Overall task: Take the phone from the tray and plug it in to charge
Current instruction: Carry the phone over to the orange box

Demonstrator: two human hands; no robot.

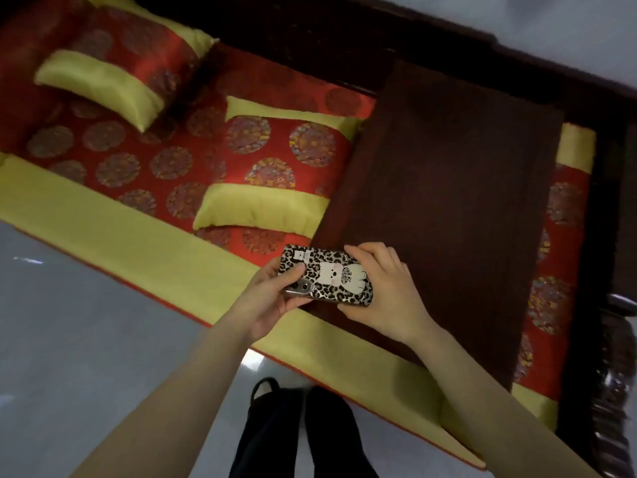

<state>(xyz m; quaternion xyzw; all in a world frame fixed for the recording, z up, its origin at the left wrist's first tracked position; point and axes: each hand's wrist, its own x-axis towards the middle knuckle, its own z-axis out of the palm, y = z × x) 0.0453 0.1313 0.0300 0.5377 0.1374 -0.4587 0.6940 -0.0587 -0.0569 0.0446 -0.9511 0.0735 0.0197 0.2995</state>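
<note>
The phone [325,276] has a leopard-print case with a white cartoon figure, and its back faces up. Both hands hold it flat above the front edge of the seat. My left hand [267,301] grips its left end, thumb on the case near the camera lens. My right hand [382,293] holds its right end, fingers curled over the top edge. A dark wooden tray [455,188] lies on the seat cushion just behind and to the right of the phone, with nothing on it. No charger or cable is in view.
A red and yellow-green cushion [144,236] covers the wooden sofa seat. Two matching pillows [272,174] [103,81] lie on it to the left. A dark carved armrest [617,357] stands at the right. Grey floor and my dark trouser legs [300,439] are below.
</note>
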